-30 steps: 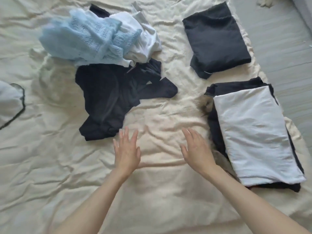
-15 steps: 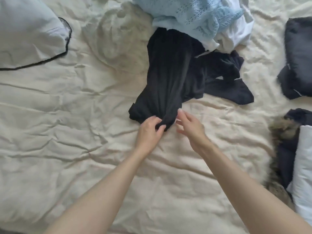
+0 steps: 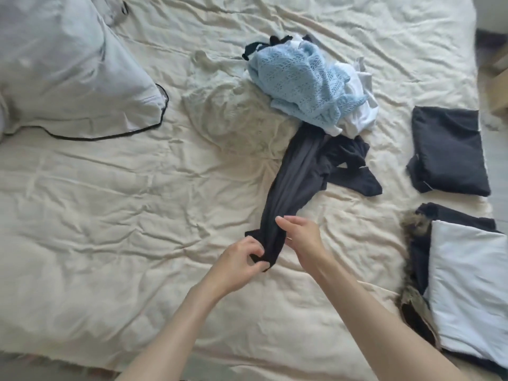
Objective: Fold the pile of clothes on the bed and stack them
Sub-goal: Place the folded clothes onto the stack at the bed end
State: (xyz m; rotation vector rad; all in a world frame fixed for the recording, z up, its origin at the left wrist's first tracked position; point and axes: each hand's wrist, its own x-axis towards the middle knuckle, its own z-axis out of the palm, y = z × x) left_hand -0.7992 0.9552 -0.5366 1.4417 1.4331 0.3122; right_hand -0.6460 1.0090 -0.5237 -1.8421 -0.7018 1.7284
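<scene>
While both forearms reach over the crumpled cream bed sheet (image 3: 110, 215), the left hand (image 3: 236, 261) pinches the near end of a long black ribbed garment (image 3: 294, 182) between thumb and curled fingers, and the right hand (image 3: 302, 237) curls around the same garment just above, its thumb across the dark cloth. The garment is drawn out in a narrow band from the hands up to the unfolded pile, where its far end lies under a pale blue openwork knit (image 3: 299, 78) and a white crumpled garment (image 3: 360, 105); a second black piece (image 3: 354, 171) trails beside it to the right.

Compared with half a second ago, the garment has been pulled nearer and stretched long and thin instead of lying bunched, and the right hand, then open beside the hem, now grips it. A second ago both hands hovered open above the sheet, touching nothing.

At the right edge lie two finished items: a folded black square of cloth (image 3: 450, 152), and nearer, well apart from the pile, a stack of dark fur-trimmed clothing (image 3: 415, 243) topped by a folded white rectangle (image 3: 470, 284). A pale grey pillow with black piping (image 3: 68, 72) occupies the upper left. Nothing lies between the hands and the pile except the garment itself.
</scene>
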